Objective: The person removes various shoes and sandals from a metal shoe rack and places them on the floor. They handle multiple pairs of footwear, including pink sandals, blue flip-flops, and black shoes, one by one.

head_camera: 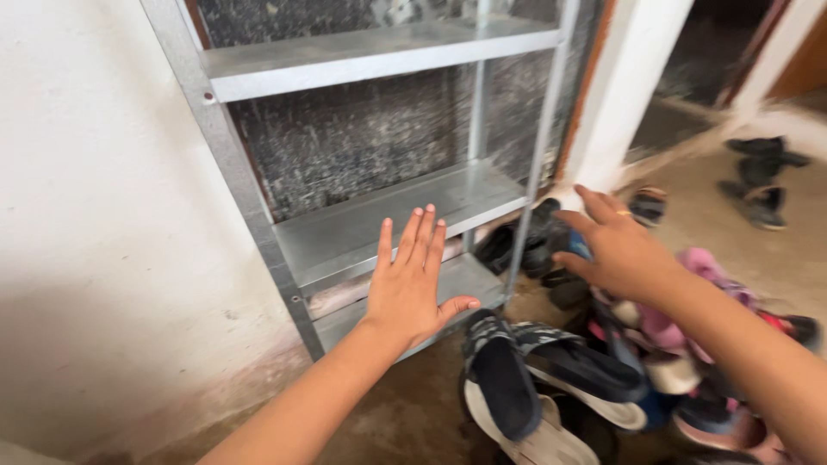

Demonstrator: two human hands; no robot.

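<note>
Sandals (pixel 551 370), dark-strapped, lie heaped on the floor (pixel 405 413) just right of a grey metal shelf rack (pixel 379 224). Left hand (pixel 409 288) hovers flat, fingers released, before the rack; right hand (pixel 616 250), also released and empty, reaches over the heap.

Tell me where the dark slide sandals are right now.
In the head view, the dark slide sandals lie on the floor at lower centre, just right of the left hand, before the metal shelf rack.
</note>
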